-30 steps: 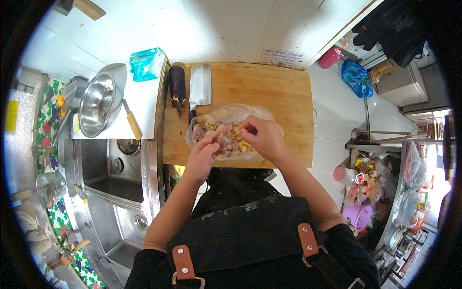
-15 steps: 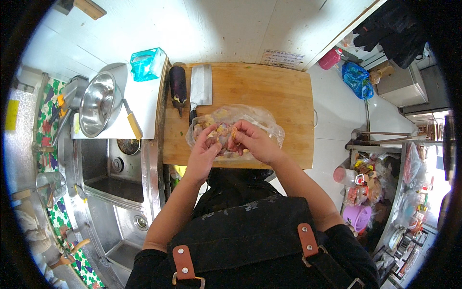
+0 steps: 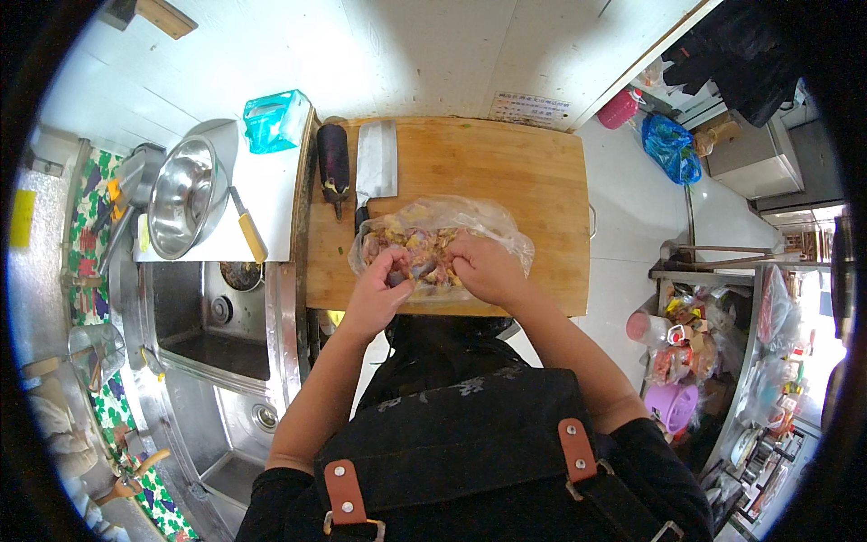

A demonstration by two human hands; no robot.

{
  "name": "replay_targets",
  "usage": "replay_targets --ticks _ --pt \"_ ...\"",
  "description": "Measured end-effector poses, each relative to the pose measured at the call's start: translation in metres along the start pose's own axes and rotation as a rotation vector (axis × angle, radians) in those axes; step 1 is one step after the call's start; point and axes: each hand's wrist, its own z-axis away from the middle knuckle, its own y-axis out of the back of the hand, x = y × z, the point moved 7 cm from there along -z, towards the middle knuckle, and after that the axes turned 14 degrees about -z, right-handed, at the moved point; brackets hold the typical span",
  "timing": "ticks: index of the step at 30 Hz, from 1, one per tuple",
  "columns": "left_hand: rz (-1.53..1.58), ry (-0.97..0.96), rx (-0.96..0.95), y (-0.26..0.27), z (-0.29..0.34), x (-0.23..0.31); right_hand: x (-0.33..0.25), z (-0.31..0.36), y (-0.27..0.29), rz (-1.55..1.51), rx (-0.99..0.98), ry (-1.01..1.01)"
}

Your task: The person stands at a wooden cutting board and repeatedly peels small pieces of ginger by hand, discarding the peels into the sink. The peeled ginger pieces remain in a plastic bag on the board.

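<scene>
On the wooden cutting board (image 3: 533,163) lies an opened clear plastic bag (image 3: 501,221) with raw chopped meat (image 3: 415,230), pinkish with yellow skin, probably poultry. My left hand (image 3: 379,287) is closed at the bag's left part, with a small dark greyish piece of meat pinched between thumb and fingers. Over the right part of the pile my right hand (image 3: 492,269) bends down with its fingers curled in; whatever they grip is hidden. Beyond the bag a cleaver (image 3: 377,158) lies flat, its dark handle reaching toward the bag. Left of the cleaver is a dark purple eggplant (image 3: 333,163).
To the left, a steel bowl (image 3: 185,194), a yellow-handled knife (image 3: 248,226) and a teal packet (image 3: 274,122) are on a white counter, above a two-basin steel sink (image 3: 287,361). A blue bag (image 3: 670,149) and a crowded shelf (image 3: 704,276) stand right.
My hands have drawn apart. The right hand has turned and lowered onto the meat, its fingers now curled under; the left has shifted slightly lower. More of the pile shows between them.
</scene>
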Motion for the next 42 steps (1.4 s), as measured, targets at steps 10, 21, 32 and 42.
replay_targets --ticks 10,21,32,42 --pt "-0.001 0.007 -0.101 -0.005 -0.004 0.006 -0.033 0.001 0.008 -0.012 0.093 0.165" --pt "-0.208 -0.067 -0.218 -0.009 0.000 0.032 -0.051 0.006 -0.008 0.202 -0.004 0.465" --pt "-0.047 -0.059 -0.122 -0.005 0.003 0.021 -0.005 0.005 0.010 -0.025 0.155 0.058" --pt "-0.057 -0.019 -0.042 -0.010 -0.004 0.017 -0.016 0.000 -0.001 -0.056 -0.041 0.033"
